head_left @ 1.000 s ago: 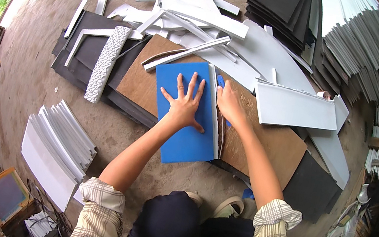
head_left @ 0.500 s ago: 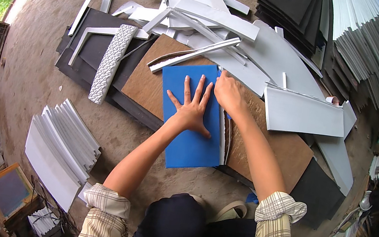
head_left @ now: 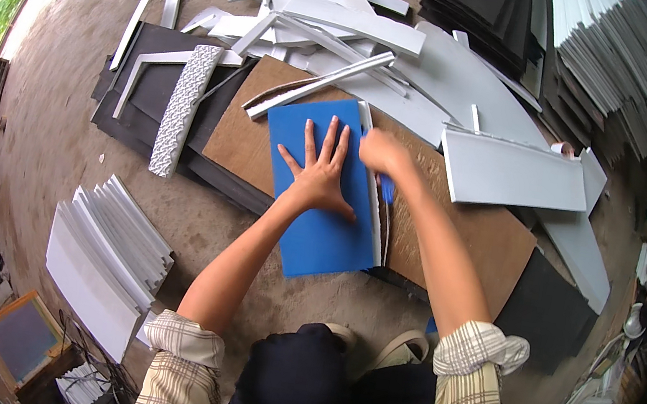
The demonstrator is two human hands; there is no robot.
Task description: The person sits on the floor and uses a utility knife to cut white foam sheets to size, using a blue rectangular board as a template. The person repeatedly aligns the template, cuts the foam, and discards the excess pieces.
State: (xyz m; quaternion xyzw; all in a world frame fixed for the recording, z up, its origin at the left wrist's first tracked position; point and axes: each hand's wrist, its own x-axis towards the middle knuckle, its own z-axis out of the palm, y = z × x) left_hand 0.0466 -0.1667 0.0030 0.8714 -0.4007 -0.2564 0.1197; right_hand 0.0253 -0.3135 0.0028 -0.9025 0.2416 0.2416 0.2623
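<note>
A flat blue rectangular board lies over the near edge of a brown wooden board. My left hand is spread flat on the blue board, fingers apart, pressing it down. At its right edge, my right hand is closed in a fist around a blue utility knife; part of the handle shows below the fist, and the blade is hidden. A narrow white strip with a ragged edge runs along the right side of the blue board.
White offcuts are heaped beyond the boards. A textured white strip rests on black sheets at left. Stacked white sheets stand near left, a white panel at right. Black sheets are piled far right.
My right hand has moved a little down along the blue board's right edge, and more of the knife's blue handle shows. My left hand stays flat on the board. The view has shifted slightly.
</note>
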